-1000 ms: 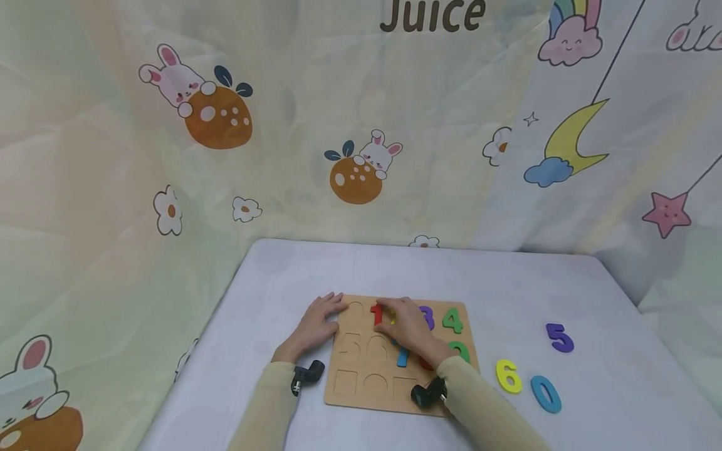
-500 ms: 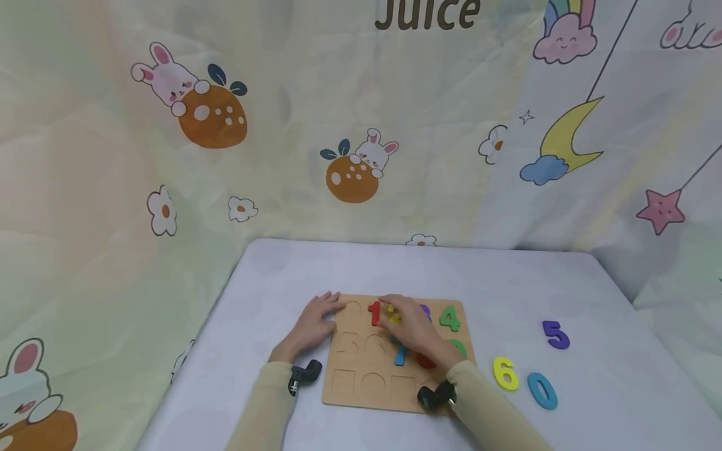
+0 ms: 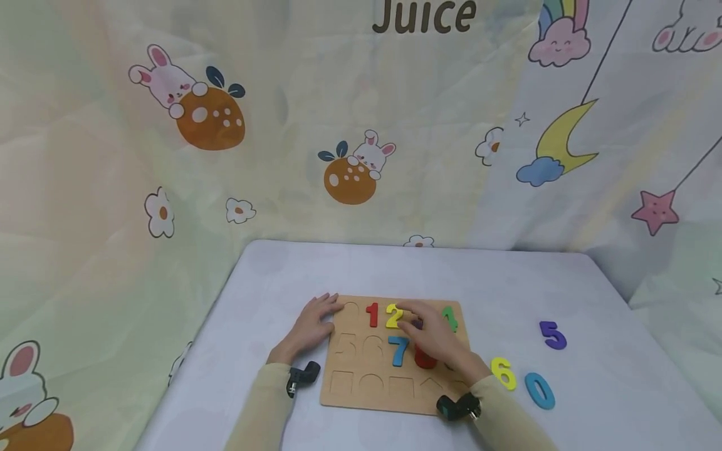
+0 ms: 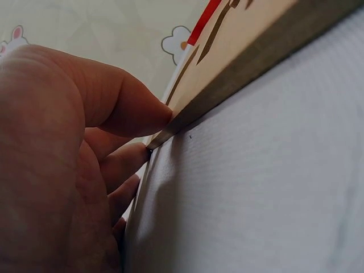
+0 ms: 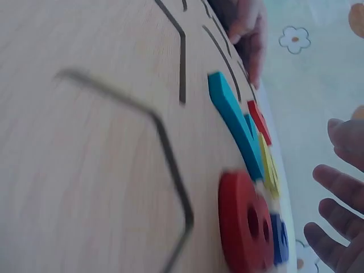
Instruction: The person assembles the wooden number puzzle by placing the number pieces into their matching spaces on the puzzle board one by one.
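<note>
A wooden number puzzle board point(image 3: 361, 402) lies on the table. My left hand point(image 3: 304, 326) rests at its upper left edge, with the thumb point(image 4: 151, 114) touching the board's side in the left wrist view. My right hand point(image 3: 437, 335) hovers over the upper right of the board, fingers apart and holding nothing. To its left, a red 1 point(image 3: 372, 315), a yellow 2 point(image 3: 394, 325) and a blue 7 point(image 3: 399, 357) sit on the board. A red 8 point(image 5: 230, 222), a purple 3 and a green 4 point(image 3: 449, 316) are partly hidden by this hand.
Right of the board lie a purple 5 point(image 3: 559, 342), a yellow 6 point(image 3: 499, 368) and a blue 0 point(image 3: 531, 389) on the white table point(image 3: 316, 269). Several outlined recesses show along the board's left side and bottom. A printed curtain point(image 3: 282, 169) hangs behind.
My right hand has moved right, from beside the 1 and 2 to over the 3, uncovering the 2 and 7. The left hand keeps its place at the board's edge.
</note>
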`<state>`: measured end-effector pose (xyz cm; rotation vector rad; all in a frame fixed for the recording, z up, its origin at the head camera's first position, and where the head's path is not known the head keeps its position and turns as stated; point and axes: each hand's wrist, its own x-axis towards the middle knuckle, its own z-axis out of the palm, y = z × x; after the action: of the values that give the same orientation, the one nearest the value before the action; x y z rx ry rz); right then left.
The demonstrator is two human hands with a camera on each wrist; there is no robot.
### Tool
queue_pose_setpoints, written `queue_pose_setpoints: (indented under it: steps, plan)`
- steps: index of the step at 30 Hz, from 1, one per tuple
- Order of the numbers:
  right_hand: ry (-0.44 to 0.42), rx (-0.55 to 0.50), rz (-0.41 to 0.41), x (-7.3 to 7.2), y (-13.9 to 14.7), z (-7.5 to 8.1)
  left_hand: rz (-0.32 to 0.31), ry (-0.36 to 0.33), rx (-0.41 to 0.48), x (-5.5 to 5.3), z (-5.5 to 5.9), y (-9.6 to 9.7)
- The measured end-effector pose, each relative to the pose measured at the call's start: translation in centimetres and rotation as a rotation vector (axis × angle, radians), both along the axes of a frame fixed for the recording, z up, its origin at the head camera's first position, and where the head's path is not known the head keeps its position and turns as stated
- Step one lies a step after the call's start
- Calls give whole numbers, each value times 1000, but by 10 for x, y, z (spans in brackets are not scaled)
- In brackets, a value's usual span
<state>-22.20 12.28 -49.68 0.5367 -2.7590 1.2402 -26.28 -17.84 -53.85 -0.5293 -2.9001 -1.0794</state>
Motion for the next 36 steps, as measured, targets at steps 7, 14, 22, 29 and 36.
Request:
queue_pose_setpoints:
  steps: [7, 14, 22, 29, 36]
  plan:
    - [37, -2, -95, 13, 34, 2, -13, 4, -28, -3, 1, 0]
    - [126, 28, -165, 25, 68, 4, -22, 11, -30, -5, 3, -1]
    - [189, 64, -275, 44, 99, -3, 0, 0, 0, -4, 3, -1]
    - [114, 74, -381, 64, 120, -13, -9, -19, 8, -1, 1, -2]
    - [-59, 118, -418, 79, 138, -18, 5, -33, -1, 0, -2, -1]
